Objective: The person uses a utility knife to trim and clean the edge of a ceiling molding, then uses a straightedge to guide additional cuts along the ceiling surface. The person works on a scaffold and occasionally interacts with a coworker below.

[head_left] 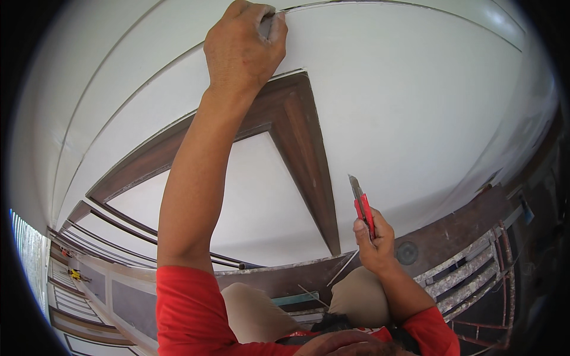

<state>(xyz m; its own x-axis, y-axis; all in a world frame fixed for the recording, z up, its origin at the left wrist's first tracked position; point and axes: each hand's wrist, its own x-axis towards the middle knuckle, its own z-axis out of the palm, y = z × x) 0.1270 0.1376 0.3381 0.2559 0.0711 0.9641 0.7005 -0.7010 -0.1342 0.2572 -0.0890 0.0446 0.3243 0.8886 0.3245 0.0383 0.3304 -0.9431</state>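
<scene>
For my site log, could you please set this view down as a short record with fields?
Left grip: raised, fingers curled at the dark seam along the upper edge; whether it holds anything is unclear
Right grip: lower, closed on a red utility knife
Blade: extended, pointing up, apart from the left grip
Surface: large, smooth, white
Frame: brown, angled, around a white panel
Lower right: white-spattered bars
Clothing: red sleeves, tan trousers

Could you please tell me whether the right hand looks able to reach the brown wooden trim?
Probably yes, though depth is unclear: nothing visible stands between the right hand, holding the red cutter, and the brown wooden trim.
</scene>
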